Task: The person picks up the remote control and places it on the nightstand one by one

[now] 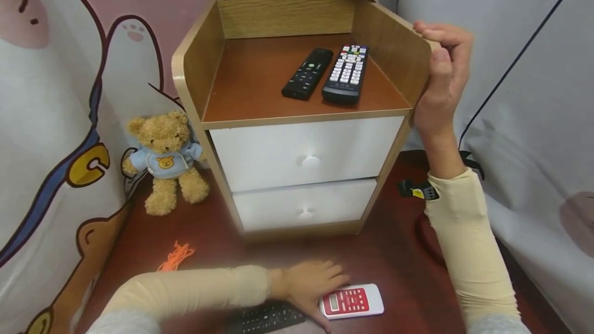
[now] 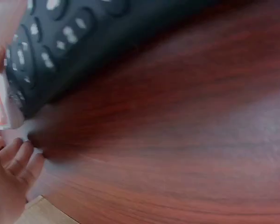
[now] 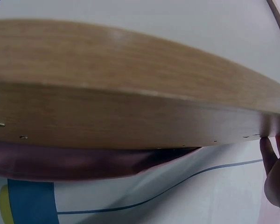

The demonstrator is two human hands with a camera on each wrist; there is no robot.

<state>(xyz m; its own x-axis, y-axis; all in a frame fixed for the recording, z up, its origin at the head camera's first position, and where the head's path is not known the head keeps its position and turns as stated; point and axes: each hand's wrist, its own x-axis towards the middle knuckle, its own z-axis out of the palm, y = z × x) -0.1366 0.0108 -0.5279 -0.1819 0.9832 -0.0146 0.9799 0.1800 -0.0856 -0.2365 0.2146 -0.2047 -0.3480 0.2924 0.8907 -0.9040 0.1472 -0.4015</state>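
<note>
A white remote control [image 1: 352, 301] with a red keypad and a small screen lies flat on the table. At its left end is my left hand [image 1: 311, 283], fingers along the far side and thumb on the near side. A long black remote control [image 1: 269, 317] lies left of it, partly hidden under my left arm; its buttons loom large in the left wrist view. My right hand [image 1: 443, 73] grips the upper front edge of the right side panel of a small wooden cabinet [image 1: 394, 40]. In the right wrist view, the panel [image 3: 107, 60] fills much of the picture.
Two black remotes, one with dark buttons [image 1: 308, 73] and one with white buttons [image 1: 346, 73], lie on the cabinet's top shelf. Below are two closed white drawers [image 1: 260, 156]. A teddy bear [image 1: 164, 161] sits left of the cabinet, with orange string [image 1: 176, 256] in front.
</note>
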